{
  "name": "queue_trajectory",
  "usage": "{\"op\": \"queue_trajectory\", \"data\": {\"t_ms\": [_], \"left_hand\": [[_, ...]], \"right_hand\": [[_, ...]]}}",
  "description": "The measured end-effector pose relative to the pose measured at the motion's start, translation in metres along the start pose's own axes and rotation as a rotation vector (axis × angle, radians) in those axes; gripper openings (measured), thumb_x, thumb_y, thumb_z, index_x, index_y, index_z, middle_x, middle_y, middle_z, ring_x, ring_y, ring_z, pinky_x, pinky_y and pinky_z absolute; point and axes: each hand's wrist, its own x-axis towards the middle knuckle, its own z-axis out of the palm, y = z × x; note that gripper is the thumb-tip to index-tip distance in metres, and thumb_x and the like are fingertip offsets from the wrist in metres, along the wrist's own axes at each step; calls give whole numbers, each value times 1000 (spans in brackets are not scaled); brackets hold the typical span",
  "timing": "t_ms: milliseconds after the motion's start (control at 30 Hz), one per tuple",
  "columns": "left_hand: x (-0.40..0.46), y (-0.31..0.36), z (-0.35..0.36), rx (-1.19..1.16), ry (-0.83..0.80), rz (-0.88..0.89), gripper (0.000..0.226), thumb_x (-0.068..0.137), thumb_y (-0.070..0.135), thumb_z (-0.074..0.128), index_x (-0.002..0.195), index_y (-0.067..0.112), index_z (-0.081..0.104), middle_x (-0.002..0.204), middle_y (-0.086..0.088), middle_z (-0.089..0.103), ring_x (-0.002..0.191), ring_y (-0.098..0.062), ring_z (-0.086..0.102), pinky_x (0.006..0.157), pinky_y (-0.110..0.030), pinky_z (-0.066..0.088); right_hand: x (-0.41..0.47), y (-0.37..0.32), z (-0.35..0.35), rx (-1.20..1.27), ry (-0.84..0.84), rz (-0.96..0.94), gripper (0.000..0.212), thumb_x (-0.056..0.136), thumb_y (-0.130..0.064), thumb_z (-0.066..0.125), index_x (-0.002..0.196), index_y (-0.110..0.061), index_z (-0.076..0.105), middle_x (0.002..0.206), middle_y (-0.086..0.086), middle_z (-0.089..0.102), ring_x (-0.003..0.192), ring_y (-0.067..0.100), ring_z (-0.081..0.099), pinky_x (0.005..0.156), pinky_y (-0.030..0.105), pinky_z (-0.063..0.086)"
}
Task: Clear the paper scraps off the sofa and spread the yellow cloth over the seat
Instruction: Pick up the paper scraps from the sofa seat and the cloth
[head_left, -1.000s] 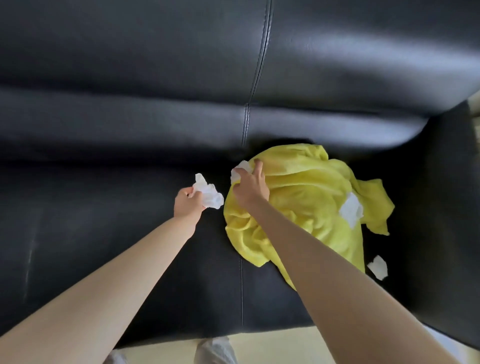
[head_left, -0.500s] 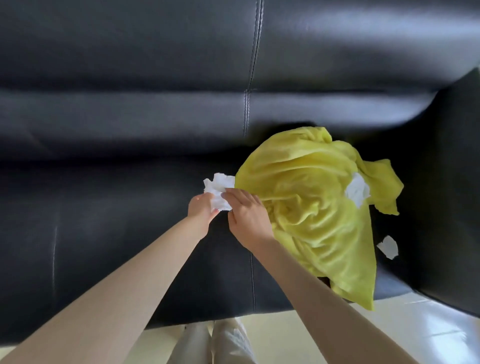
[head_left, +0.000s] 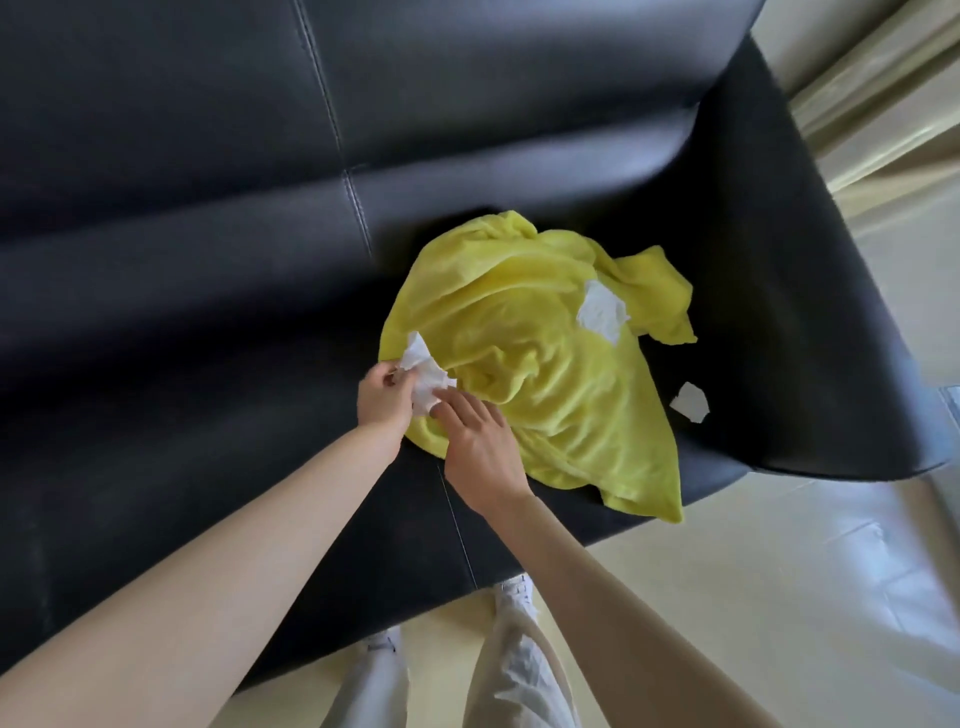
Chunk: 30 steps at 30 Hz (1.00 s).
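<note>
A crumpled yellow cloth (head_left: 540, 374) lies bunched on the right part of the black leather sofa seat (head_left: 208, 415). My left hand (head_left: 383, 400) grips a wad of white paper scraps (head_left: 423, 371) at the cloth's left edge. My right hand (head_left: 480, 447) is beside it, its fingertips touching the same wad. Another white scrap (head_left: 601, 312) rests on top of the cloth near its right side. A third scrap (head_left: 690, 402) lies on the bare seat to the right of the cloth.
The sofa backrest (head_left: 260, 130) fills the top, and its right armrest (head_left: 810, 291) rises beside the cloth. Pale tiled floor (head_left: 779, 597) and my legs in light trousers (head_left: 519, 670) are below the seat's front edge. A curtain (head_left: 883, 78) hangs at the top right.
My right hand brought its scrap from the cloth over to my left hand, and both scraps are now bunched together there. The view has swung, showing more armrest and floor.
</note>
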Motion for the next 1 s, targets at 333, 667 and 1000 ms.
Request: {"op": "queue_trajectory", "data": {"t_ms": [333, 667, 1000], "left_hand": [[-40, 9, 127, 208, -74, 176, 22, 98, 22, 48, 116, 14, 58, 102, 0, 61, 89, -17, 57, 64, -22, 42], [-90, -17, 270, 127, -52, 38, 21, 94, 26, 52, 109, 14, 60, 102, 0, 61, 95, -19, 58, 68, -24, 40], [-93, -21, 280, 107, -16, -101, 9, 93, 14, 44, 98, 13, 53, 82, 2, 52, 79, -18, 49, 57, -21, 34]], "right_hand": [[-55, 158, -42, 23, 161, 609, 52, 71, 4, 51, 121, -13, 55, 126, 8, 52, 115, 30, 49, 94, 40, 43], [-107, 307, -78, 149, -363, 754, 63, 89, -12, 45, 147, -32, 30, 159, 3, 6, 145, 23, 10, 110, 41, 32], [-109, 314, -72, 118, -322, 720, 62, 89, -7, 43, 149, -14, 28, 157, 0, 22, 143, 18, 22, 110, 35, 28]]}}
